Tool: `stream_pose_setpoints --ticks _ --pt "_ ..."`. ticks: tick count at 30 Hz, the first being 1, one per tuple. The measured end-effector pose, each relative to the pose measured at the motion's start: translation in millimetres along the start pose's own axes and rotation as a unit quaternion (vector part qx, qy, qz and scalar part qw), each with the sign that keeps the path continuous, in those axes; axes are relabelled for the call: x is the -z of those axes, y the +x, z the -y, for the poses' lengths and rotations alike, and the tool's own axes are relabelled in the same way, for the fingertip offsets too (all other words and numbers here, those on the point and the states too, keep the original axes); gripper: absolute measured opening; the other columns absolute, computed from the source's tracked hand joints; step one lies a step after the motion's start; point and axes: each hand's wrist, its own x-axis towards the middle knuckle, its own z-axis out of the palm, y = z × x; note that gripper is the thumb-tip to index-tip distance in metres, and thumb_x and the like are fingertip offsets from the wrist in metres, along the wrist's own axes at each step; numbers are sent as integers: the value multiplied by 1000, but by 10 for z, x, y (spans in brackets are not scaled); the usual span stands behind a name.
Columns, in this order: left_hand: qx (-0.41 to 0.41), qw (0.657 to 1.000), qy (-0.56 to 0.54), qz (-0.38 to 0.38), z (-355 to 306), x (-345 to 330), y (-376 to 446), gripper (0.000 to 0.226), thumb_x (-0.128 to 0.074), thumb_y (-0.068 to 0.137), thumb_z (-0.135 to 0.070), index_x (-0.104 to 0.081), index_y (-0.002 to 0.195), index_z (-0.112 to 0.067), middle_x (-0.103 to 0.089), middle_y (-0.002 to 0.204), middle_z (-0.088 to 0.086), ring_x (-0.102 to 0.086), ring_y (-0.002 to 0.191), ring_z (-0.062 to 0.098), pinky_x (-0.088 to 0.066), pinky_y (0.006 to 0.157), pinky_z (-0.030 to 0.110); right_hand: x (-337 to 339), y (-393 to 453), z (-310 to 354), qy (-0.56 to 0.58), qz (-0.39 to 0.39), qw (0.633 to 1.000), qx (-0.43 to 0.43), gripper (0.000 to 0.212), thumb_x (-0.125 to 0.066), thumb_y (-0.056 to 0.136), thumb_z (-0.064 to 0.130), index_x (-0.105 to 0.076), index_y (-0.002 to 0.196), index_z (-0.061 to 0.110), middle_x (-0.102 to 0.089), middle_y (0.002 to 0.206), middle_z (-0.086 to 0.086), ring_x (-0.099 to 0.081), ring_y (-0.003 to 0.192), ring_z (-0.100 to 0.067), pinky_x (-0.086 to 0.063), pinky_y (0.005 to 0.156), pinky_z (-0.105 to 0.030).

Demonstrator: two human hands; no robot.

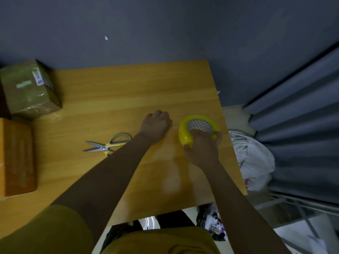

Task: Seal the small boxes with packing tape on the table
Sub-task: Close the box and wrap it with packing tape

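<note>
A yellow roll of packing tape (185,125) lies flat near the right edge of the wooden table (113,92). My right hand (203,147) grips its near rim, fingers curled into the patterned core. My left hand (156,125) rests just left of the roll with its fingers curled; whether it pinches a tape end I cannot tell. A taped brown box (29,90) stands at the far left corner. An orange-brown box (16,156) sits in front of it at the left edge.
Grey and yellow scissors (106,146) lie open left of my left forearm. A white plastic bag (255,162) sits on the floor past the table's right edge. A grey wall stands behind the table and a corrugated shutter to the right.
</note>
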Motion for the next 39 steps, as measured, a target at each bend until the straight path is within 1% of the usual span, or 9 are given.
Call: stream_pose_setpoints --ticks 5,10,17,20,22,26,30,34,39 --pt "-10 1000 -7 -25 178 349 -315 28 -39 101 -23 -54 116 -5 -55 119 13 -47 117 31 -39 90 42 317 67 183 26 38 999 21 50 -55 89 43 -48 136 27 -56 130 2 -47 124 -23 -10 111 -49" --pt "16 981 -186 -45 676 670 -961 9 -52 94 -13 -56 94 -5 -62 96 15 -58 89 31 -40 70 34 663 157 744 48 46 991 113 52 -58 87 44 -49 136 28 -57 129 3 -47 124 -22 -11 107 -45" --pt "99 944 -289 -123 1689 821 -2152 17 -55 96 -18 -60 109 -8 -58 90 0 -55 81 17 -42 73 25 797 86 2076 97 36 971 215 60 -57 79 54 -53 133 30 -59 134 6 -51 123 -12 -12 103 -33" --pt "131 934 -313 -107 2170 879 -2687 18 -57 95 -15 -60 112 -10 -57 82 -3 -54 78 14 -40 68 21 765 -23 2741 124 71 963 229 66 -54 71 61 -58 129 31 -65 124 1 -58 115 -21 -35 98 -33" --pt "151 936 -306 -89 2487 879 -3010 21 -56 96 -14 -60 116 -13 -57 87 -1 -55 82 15 -41 69 17 714 -99 3173 164 103 959 207 58 -64 74 59 -62 124 28 -67 118 -1 -60 109 -25 -47 82 -33" --pt "189 917 -340 -89 2994 804 -3477 31 -55 95 -12 -55 126 -16 -56 84 -3 -59 80 19 -48 75 33 566 -307 3868 183 89 957 206 55 -69 78 51 -60 128 31 -66 120 2 -60 110 -21 -47 81 -30" --pt "235 875 -404 -127 3264 805 -3698 26 -61 92 -14 -52 116 -13 -58 79 -2 -56 72 10 -43 67 26 546 -453 4239 167 45 963 205 60 -69 80 49 -56 134 25 -64 127 -2 -58 116 -23 -42 90 -30" --pt "241 862 -418 -157 3438 827 -3830 15 -64 91 -21 -64 79 -13 -63 83 1 -58 79 12 -45 78 32 559 -524 4424 171 23 968 183 62 -70 81 49 -56 134 18 -63 128 -5 -57 116 -24 -40 93 -32" --pt "260 852 -413 -188 3472 885 -3832 19 -57 95 -19 -63 77 -21 -61 85 -9 -54 84 8 -41 75 27 569 -564 4605 183 2 967 176 65 -72 79 51 -58 132 16 -63 129 -4 -58 116 -22 -42 93 -32"
